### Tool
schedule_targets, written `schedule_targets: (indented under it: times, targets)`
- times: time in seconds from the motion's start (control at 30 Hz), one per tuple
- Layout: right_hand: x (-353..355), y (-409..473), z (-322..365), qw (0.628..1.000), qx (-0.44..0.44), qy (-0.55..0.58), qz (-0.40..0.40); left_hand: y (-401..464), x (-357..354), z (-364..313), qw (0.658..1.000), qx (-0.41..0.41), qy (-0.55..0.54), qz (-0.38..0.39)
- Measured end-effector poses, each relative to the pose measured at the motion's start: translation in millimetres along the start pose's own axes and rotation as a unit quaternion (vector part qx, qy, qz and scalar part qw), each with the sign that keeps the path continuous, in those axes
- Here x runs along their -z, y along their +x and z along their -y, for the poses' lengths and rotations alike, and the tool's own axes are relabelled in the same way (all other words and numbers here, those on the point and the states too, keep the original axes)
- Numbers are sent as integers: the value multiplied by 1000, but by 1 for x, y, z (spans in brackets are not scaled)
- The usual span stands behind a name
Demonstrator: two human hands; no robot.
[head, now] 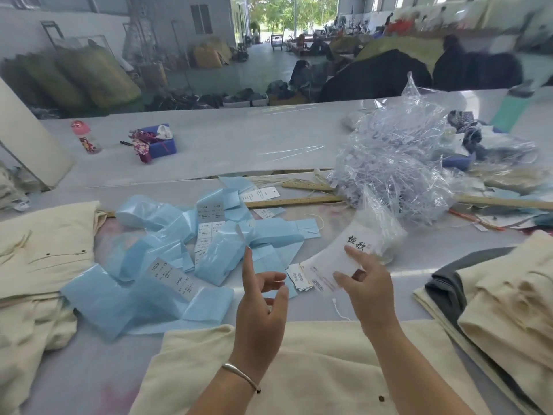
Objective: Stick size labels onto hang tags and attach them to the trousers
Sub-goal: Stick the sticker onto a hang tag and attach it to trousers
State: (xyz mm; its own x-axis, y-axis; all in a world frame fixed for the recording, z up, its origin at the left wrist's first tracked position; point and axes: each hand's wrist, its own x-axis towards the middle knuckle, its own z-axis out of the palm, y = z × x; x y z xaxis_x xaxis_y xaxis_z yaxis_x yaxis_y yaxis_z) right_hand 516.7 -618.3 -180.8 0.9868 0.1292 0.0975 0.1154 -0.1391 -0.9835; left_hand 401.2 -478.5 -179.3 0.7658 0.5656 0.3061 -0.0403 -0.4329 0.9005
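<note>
Just past the near trousers [299,363], over the grey worktop [209,151], the right hand [368,283] holds a white hang tag [338,262] with black brush lettering. Its fingers [354,256] curl round the tag's near end, thumb below and forefinger on top. The tag's long axis runs from about 7 o'clock to 1 o'clock, its far end pointing at the clear bag of plastic fasteners [395,163].

The left hand [263,295] hangs at 9 o'clock of the tag, near but apart. Its forefinger stands straight up, the other fingers are loosely bent, and it grips nothing I can make out.

Size labels [209,214] on blue backing strips [167,259] lie at 10 o'clock of the left hand, nearer to it than to the right. I judge the left hand must reach there for a label.
</note>
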Motion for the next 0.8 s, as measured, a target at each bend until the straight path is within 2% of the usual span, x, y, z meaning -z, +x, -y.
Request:
schedule_targets:
  times: [0.13, 0.33, 0.43, 0.57, 0.8]
  targets:
    - [8, -52, 7, 982, -105, 143, 69, -16, 21, -19, 999, -8, -23, 43]
    - [7, -121, 29, 964, -124, 205, 118, -57, 38, -32, 991, 52, -58, 109]
    - [5, -145, 33, 960, -141, 209, 126, -75, 43, -35, 990, 53, -88, 95]
    - [4, -169, 35, 933, -171, 284, 141, -92, 54, -38, 991, 38, -110, 67]
    - [5, -187, 47, 959, -153, 210, 112, -92, 90, -39, 998, 12, -65, 17]
